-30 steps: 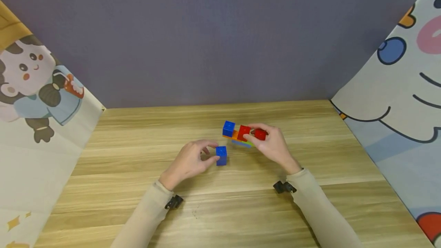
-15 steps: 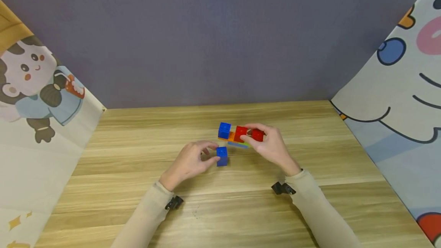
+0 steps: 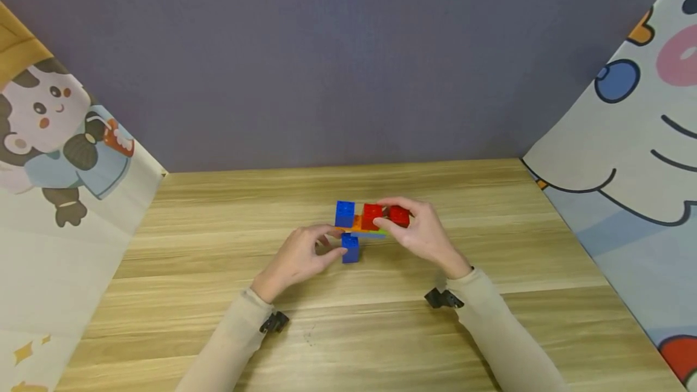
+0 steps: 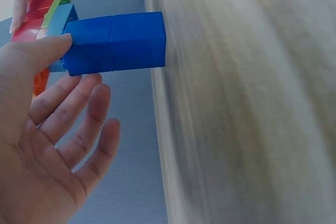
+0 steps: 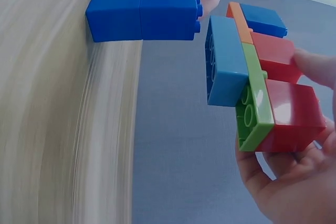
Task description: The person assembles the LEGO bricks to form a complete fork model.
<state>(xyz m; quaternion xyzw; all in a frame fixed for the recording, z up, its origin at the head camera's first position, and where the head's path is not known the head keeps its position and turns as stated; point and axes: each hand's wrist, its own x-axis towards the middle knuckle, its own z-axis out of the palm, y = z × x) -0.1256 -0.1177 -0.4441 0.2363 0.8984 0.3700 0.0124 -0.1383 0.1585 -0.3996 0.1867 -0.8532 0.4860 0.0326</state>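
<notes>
Two blue toy building bricks point(image 5: 118, 15), one on top of the other, stand upright on the wooden table. My left hand point(image 3: 296, 259) pinches this stack near its top between thumb and fingers. With its thumb and fingers, my right hand point(image 3: 425, 231) grips a built piece by its red bricks point(image 5: 294, 108). Its underside is a light blue brick point(image 5: 231, 59). Above that come a green plate point(image 5: 258, 103) and an orange plate point(image 5: 240, 22), with another blue brick point(image 3: 345, 215) on the far left end. In the right wrist view a small gap separates the light blue brick from the stack's studs.
The wooden table point(image 3: 337, 343) spreads around both hands. A grey wall panel point(image 3: 348, 65) rises at its back edge. Cartoon-printed panels flank it, the left panel point(image 3: 49, 247) and the right panel point(image 3: 626, 216). A small black device sits on each wrist.
My right hand has carried the built piece leftward and slightly nearer, so it now overlaps the top of the blue stack in the head view. The left hand has stayed in place.
</notes>
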